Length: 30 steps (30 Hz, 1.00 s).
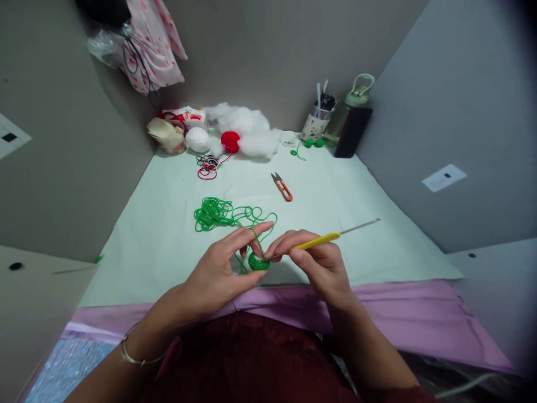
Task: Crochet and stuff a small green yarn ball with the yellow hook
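Between the thumb and fingers of my left hand (224,260) is a small round green crochet piece (259,262). A strand of green yarn runs up over the raised left index finger. My right hand (321,263) grips a crochet hook (319,241) by its yellow handle. One metal end of the hook points to the upper right, and the other reaches the crochet piece, where the exact stitch is too small to make out. Loose green yarn (213,214) lies in a tangle beyond my left hand, with loops trailing toward the piece.
Orange-handled thread snips (282,187) lie mid-table. At the back are white stuffing (241,126), a red yarn ball (230,142), a white ball (197,139), small green pieces (314,143), a pen cup (316,123), a bottle (356,98) and a dark phone (353,132). Partitions enclose the table.
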Each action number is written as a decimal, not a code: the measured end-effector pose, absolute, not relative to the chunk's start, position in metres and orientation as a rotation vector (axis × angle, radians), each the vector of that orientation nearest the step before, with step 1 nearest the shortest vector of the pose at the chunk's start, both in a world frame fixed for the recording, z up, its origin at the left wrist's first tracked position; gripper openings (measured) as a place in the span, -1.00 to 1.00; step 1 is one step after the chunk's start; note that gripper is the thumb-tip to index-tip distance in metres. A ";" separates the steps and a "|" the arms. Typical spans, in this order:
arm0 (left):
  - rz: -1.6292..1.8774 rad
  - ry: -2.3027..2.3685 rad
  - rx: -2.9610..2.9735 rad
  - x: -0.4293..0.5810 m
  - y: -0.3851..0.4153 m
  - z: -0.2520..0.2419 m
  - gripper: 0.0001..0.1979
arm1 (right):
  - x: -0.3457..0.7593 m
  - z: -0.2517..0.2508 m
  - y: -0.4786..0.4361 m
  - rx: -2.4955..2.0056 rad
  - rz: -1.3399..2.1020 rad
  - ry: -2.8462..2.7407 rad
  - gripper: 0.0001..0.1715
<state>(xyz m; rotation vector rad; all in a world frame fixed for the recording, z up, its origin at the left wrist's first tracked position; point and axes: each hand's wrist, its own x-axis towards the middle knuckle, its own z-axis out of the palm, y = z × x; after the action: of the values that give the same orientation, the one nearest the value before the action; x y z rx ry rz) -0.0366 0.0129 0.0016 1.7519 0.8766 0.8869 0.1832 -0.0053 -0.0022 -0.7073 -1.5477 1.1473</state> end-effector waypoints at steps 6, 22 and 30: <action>0.892 0.873 1.896 -0.035 0.015 0.003 -0.34 | 0.184 0.002 -0.006 -0.724 1.017 -1.681 -0.76; 0.823 0.797 2.255 -0.037 0.023 -0.007 -0.37 | 0.175 0.007 -0.013 -0.816 0.371 -2.261 -0.81; 0.793 0.926 2.193 -0.030 0.023 -0.023 -0.44 | 0.163 -0.006 -0.015 -0.937 0.198 -2.332 -0.69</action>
<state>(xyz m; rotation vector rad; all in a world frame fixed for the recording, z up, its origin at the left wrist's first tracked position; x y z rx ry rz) -0.0304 0.0229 -0.0226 2.1934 0.9258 0.7933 0.1635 -0.0145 -0.0064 -0.9370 -2.3325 0.1983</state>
